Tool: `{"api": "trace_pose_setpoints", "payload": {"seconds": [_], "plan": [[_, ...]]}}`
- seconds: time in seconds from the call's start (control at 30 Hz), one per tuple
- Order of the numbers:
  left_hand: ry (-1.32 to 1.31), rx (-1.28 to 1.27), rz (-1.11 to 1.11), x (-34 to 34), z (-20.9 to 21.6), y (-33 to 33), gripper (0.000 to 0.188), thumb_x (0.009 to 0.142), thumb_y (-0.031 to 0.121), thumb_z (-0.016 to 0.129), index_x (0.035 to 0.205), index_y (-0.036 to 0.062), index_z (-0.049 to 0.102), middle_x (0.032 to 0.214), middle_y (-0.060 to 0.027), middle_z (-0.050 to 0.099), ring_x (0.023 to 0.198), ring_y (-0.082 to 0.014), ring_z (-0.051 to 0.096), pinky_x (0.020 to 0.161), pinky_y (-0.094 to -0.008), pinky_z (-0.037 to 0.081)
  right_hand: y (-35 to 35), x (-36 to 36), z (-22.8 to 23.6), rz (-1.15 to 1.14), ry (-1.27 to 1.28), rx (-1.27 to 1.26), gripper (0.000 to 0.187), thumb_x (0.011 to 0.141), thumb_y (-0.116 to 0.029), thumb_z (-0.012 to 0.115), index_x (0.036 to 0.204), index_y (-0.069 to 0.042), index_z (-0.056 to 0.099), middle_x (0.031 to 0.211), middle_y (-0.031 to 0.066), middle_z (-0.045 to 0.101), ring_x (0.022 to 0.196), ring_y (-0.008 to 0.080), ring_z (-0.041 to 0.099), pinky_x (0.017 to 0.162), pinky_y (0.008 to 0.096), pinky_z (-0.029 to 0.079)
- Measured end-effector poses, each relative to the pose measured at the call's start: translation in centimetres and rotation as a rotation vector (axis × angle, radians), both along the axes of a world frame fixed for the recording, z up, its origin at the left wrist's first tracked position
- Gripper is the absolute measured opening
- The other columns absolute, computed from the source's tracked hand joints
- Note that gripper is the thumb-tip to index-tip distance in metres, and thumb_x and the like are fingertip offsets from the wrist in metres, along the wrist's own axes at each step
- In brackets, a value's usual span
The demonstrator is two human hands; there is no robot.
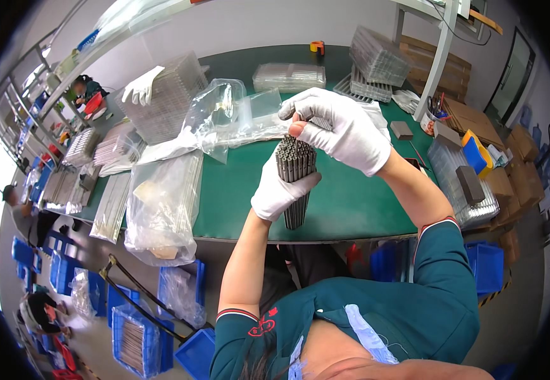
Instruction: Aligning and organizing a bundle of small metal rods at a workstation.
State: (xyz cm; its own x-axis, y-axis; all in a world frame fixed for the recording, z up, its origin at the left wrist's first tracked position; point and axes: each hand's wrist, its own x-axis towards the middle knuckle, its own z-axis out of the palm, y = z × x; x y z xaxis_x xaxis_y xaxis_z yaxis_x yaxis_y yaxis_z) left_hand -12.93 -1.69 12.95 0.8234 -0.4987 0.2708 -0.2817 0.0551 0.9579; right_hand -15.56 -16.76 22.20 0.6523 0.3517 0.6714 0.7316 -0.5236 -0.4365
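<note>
My gloved left hand (273, 191) is wrapped round a tight bundle of thin dark metal rods (296, 166), held upright above the front of the green table (237, 202). The rods' round ends face up and their lower ends show below my hand. Over the top of the bundle, my right hand (349, 130) is closed in a pinch. Its white glove leaves the thumb tip and a fingertip bare. Whatever sits between those fingertips is too small to make out.
Left of my hands lie clear plastic bags (164, 202) and a stack of clear trays (167, 95) with a white glove (140, 87) on top. More trays (290, 76) stand behind. At right are a grey block (401, 130), a pen cup (428, 121) and cartons (525, 161).
</note>
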Motion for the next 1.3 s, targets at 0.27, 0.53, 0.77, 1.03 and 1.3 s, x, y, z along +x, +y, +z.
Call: {"api": "trace_pose_setpoints", "payload": {"seconds": [0.27,0.53,0.77,1.03,1.3], "plan": [[-0.02,0.053,0.042,-0.1,0.4,0.0,0.052,0.066,0.011,0.074,0.112,0.0019,0.05,0.094,-0.0041,0.059,0.083,-0.0111,0.055,0.077,-0.0273,0.047,-0.4,0.1,0.4,0.1,-0.126,-0.182,0.014,0.08,-0.014,0.066,0.087,-0.003,0.06,0.095,0.0098,0.063,0.085,0.0264,0.061,0.075,0.0331,0.049],[-0.001,0.062,0.022,-0.1,0.3,0.1,0.054,0.065,0.014,0.075,0.112,0.0016,0.05,0.094,-0.0045,0.06,0.084,-0.012,0.056,0.079,-0.028,0.047,0.1,-0.3,0.5,0.057,-0.151,-0.066,0.01,0.081,-0.012,0.065,0.082,-0.003,0.059,0.098,0.0087,0.063,0.09,0.0241,0.061,0.079,0.0329,0.049],[-0.051,0.029,0.011,0.2,-0.1,-0.1,0.052,0.066,0.015,0.075,0.11,0.0024,0.05,0.093,-0.0039,0.059,0.084,-0.012,0.056,0.079,-0.028,0.047,-0.1,-0.3,0.9,0.097,-0.131,0.055,0.014,0.083,-0.015,0.066,0.082,-0.002,0.06,0.098,0.0076,0.063,0.089,0.0194,0.06,0.078,0.0297,0.048],[0.006,0.036,0.02,-0.1,0.2,0.1,0.054,0.066,0.013,0.075,0.112,0.0021,0.05,0.096,-0.0044,0.059,0.087,-0.0123,0.056,0.08,-0.0281,0.047,0.2,0.2,-0.2,0.099,-0.075,-0.028,0.013,0.08,-0.014,0.067,0.082,-0.004,0.06,0.099,0.0076,0.063,0.091,0.0223,0.06,0.081,0.032,0.047],[0.005,0.027,0.029,-0.1,0.1,0.1,0.056,0.067,0.013,0.075,0.116,0.002,0.049,0.096,-0.0045,0.059,0.087,-0.0122,0.055,0.08,-0.0279,0.047,-0.1,-0.1,0.2,0.074,-0.106,-0.188,0.012,0.077,-0.014,0.069,0.084,-0.006,0.062,0.096,0.0071,0.064,0.085,0.0255,0.061,0.075,0.0335,0.049]]}}
